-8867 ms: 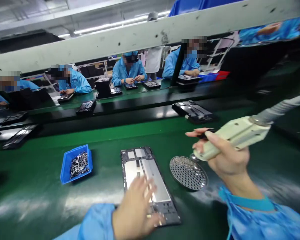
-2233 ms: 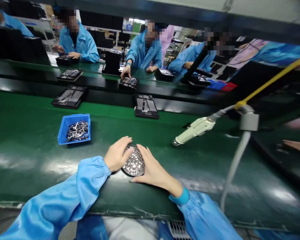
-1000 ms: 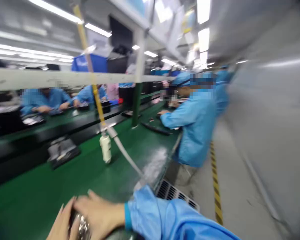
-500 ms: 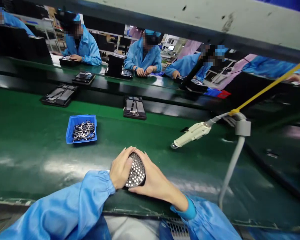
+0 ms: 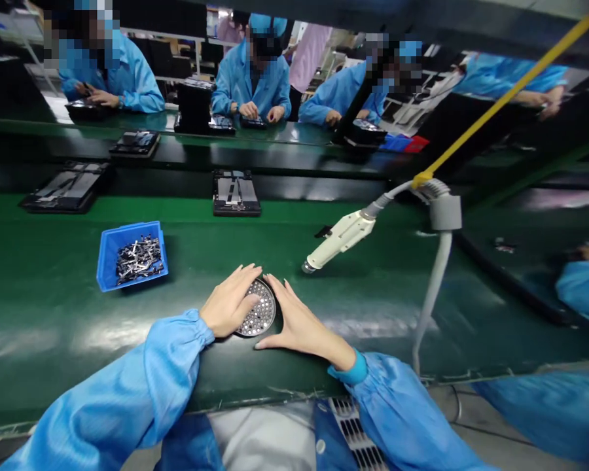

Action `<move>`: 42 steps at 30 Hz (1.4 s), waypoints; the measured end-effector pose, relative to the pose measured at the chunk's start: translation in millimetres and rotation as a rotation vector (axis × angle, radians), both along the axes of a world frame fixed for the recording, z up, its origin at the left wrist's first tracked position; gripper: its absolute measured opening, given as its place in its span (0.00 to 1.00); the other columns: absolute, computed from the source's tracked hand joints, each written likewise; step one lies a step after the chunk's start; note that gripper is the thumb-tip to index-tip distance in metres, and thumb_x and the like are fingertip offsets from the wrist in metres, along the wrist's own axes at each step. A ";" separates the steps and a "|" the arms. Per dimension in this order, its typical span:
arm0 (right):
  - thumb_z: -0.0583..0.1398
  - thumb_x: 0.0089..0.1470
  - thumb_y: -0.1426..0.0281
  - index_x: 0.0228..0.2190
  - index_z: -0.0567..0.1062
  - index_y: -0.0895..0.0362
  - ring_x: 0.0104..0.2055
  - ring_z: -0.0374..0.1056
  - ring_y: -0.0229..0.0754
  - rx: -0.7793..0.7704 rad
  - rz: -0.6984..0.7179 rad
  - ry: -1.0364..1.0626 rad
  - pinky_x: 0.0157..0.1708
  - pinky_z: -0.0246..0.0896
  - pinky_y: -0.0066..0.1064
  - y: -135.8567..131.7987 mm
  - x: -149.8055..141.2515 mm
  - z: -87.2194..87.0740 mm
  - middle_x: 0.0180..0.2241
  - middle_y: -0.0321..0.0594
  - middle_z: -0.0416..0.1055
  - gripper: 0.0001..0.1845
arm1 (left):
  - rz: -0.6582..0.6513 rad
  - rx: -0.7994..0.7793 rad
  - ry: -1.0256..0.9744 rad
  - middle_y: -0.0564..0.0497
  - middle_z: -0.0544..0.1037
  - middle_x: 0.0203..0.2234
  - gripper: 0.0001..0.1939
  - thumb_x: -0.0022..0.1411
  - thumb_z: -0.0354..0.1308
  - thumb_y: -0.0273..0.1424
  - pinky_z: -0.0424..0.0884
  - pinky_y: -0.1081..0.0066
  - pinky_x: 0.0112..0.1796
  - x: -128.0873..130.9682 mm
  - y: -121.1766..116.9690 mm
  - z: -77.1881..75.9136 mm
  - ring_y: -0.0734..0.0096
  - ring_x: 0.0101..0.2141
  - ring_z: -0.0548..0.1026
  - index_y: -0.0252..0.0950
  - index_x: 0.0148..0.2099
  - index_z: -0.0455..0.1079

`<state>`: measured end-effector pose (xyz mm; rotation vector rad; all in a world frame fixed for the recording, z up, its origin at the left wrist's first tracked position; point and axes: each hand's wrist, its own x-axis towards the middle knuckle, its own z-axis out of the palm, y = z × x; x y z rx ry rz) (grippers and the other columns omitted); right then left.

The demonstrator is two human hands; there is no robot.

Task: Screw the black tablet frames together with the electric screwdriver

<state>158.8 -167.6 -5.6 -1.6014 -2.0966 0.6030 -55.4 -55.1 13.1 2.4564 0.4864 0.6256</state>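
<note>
A round perforated metal dish point(image 5: 259, 316) with small screws in it rests on the green bench point(image 5: 324, 294) near its front edge. My left hand point(image 5: 228, 302) cups its left side, thumb lying over the holes. My right hand point(image 5: 299, 324) curves round its right side, fingers together against the rim. Both hands grip the dish between them. A cream electric screwdriver point(image 5: 338, 238) hangs on a grey cable just right of and beyond my hands, tip pointing down-left.
A blue bin point(image 5: 130, 254) of small metal parts stands to the left. Dark tablet frames point(image 5: 235, 192) lie on the black belt behind. Several people in blue coats work across the line; another person's sleeve point(image 5: 582, 288) shows at right.
The dish has been lowered from a tilted hold to lie flatter on the bench. The view swung back from the aisle a second ago; the earlier tablet frame before me is gone.
</note>
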 end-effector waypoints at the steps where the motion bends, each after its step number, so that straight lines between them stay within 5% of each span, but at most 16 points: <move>1: 0.74 0.44 0.42 0.75 0.29 0.56 0.78 0.36 0.63 0.000 -0.006 0.008 0.75 0.33 0.63 -1.8 5.3 -0.4 0.75 0.63 0.39 0.81 | -0.027 0.066 0.011 0.33 0.64 0.68 0.34 0.78 0.41 0.47 0.53 0.44 0.71 -2.7 -1.0 0.8 0.51 0.71 0.58 0.26 0.71 0.63; 5: 0.73 0.46 0.41 0.76 0.31 0.56 0.78 0.34 0.63 -0.007 -0.053 0.033 0.75 0.36 0.61 -6.1 15.8 -1.5 0.75 0.61 0.38 0.79 | -0.087 0.291 0.174 0.30 0.60 0.70 0.37 0.73 0.51 0.52 0.46 0.33 0.70 -2.2 -10.6 6.8 0.39 0.73 0.49 0.24 0.65 0.70; 14: 0.69 0.50 0.39 0.76 0.37 0.61 0.78 0.36 0.62 0.050 -0.035 0.066 0.76 0.36 0.61 -6.7 8.6 -0.5 0.75 0.61 0.41 0.74 | -0.086 0.456 0.282 0.34 0.61 0.71 0.39 0.75 0.45 0.55 0.52 0.29 0.67 -6.5 -23.8 9.7 0.31 0.72 0.50 0.25 0.67 0.69; 19: 0.68 0.51 0.39 0.76 0.36 0.61 0.78 0.34 0.62 0.047 -0.030 0.087 0.76 0.36 0.62 -8.4 8.0 -2.2 0.75 0.59 0.40 0.73 | -0.088 0.464 0.236 0.33 0.61 0.70 0.32 0.76 0.47 0.48 0.54 0.30 0.66 -15.3 -25.2 12.5 0.35 0.74 0.47 0.26 0.65 0.70; 25: 0.70 0.51 0.41 0.76 0.34 0.60 0.78 0.33 0.62 0.087 -0.024 0.087 0.76 0.37 0.61 -9.3 6.9 -6.4 0.75 0.58 0.39 0.74 | -0.042 0.469 0.306 0.31 0.60 0.71 0.37 0.75 0.49 0.52 0.56 0.29 0.66 1.5 -21.5 16.2 0.30 0.72 0.50 0.22 0.66 0.68; 42: 0.70 0.52 0.43 0.75 0.39 0.64 0.77 0.39 0.66 0.188 -0.039 -0.015 0.73 0.47 0.63 -10.5 2.5 -8.8 0.74 0.59 0.45 0.71 | -0.049 0.507 0.290 0.34 0.59 0.72 0.31 0.75 0.50 0.48 0.52 0.30 0.67 -2.2 -24.6 17.9 0.34 0.74 0.45 0.28 0.64 0.70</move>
